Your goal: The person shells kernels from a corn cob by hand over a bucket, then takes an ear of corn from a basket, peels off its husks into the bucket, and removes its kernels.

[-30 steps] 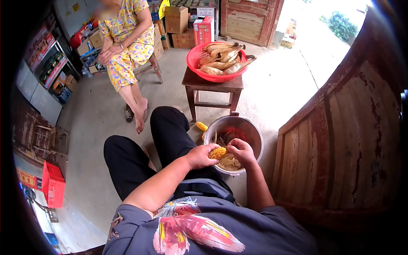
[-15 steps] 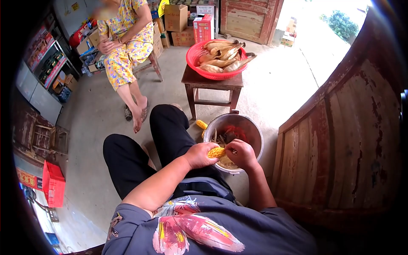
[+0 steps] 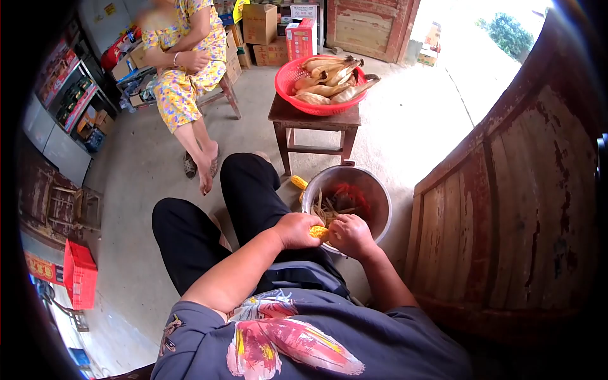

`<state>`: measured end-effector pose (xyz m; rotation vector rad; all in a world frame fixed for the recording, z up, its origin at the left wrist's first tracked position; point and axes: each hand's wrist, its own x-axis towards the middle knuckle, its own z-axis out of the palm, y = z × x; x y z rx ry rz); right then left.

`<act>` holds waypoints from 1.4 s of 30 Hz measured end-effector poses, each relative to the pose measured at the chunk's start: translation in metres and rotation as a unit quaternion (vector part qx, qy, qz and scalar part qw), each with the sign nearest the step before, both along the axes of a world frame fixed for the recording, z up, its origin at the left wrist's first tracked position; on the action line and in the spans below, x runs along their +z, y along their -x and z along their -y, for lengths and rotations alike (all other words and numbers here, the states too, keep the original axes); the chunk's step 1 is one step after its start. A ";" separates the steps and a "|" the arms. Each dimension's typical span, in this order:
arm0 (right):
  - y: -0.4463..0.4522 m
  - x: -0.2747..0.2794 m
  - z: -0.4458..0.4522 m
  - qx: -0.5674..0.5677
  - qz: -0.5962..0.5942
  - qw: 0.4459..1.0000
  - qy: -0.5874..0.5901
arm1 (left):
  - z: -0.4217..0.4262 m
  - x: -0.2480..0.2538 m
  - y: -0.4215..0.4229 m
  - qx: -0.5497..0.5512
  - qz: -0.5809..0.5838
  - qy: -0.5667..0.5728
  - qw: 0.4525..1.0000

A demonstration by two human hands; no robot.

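Yellow kernels show on the corn cob at the centre of the head view, between the two hands. Fingers of the left hand are curled round one end; those of the right hand have moved in since half a second ago and now close over the other end, so less of the cob shows. A seated person, upper left, has shifted a hand across the lap.

Below the hands, right of centre, a metal pot holds thin, dry husk strips; whether its reddish patch is contents or reflection, I cannot tell. Bare cobs lie just beside its left rim. At upper centre, a red basket of husk-covered ears rests on a wooden stool.
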<state>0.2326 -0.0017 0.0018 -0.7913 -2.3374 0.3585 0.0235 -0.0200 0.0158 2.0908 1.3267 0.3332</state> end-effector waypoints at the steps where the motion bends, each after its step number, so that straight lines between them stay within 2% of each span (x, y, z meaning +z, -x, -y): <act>1: 0.000 -0.002 0.000 -0.001 0.000 1.000 0.000 | -0.001 0.000 0.001 -0.004 0.001 0.013 1.000; 4: 0.001 -0.017 0.000 -0.019 -0.069 0.996 0.048 | -0.002 0.005 0.001 0.002 0.008 0.033 0.999; 6: -0.002 -0.027 -0.002 -0.073 -0.117 0.988 0.074 | -0.002 0.008 0.002 0.012 0.016 0.041 0.999; 9: -0.011 -0.036 -0.004 -0.095 -0.140 0.982 0.081 | -0.002 0.009 0.003 0.022 0.049 0.063 0.997; 10: -0.016 -0.038 -0.005 -0.105 -0.097 0.985 0.094 | -0.002 0.008 0.003 0.022 0.055 0.056 0.997; 14: -0.020 -0.023 0.000 -0.094 -0.168 0.969 0.157 | -0.002 0.007 0.004 0.024 0.076 0.050 0.996; 17: -0.017 -0.011 0.001 -0.066 -0.189 0.968 0.153 | -0.001 0.011 0.003 0.025 0.067 0.049 0.996; 21: -0.016 0.000 0.000 -0.025 -0.111 0.986 0.117 | 0.000 0.014 0.002 0.025 0.069 0.047 0.996; 23: -0.015 0.005 0.001 -0.015 -0.037 0.998 0.049 | 0.000 0.010 0.004 0.006 0.061 0.019 0.998; 29: -0.007 0.001 -0.002 0.015 0.029 0.999 0.002 | -0.001 0.005 0.003 -0.015 0.053 0.027 0.998; 36: -0.004 -0.013 -0.001 -0.011 -0.014 1.000 0.013 | -0.001 0.007 0.003 -0.021 0.040 0.041 0.998; 38: -0.005 -0.020 -0.002 -0.049 -0.092 0.991 0.087 | -0.002 0.006 0.004 -0.015 0.051 0.040 0.998; 42: -0.014 -0.038 -0.002 -0.124 -0.095 0.983 0.098 | -0.002 0.011 0.005 -0.003 0.067 0.049 0.997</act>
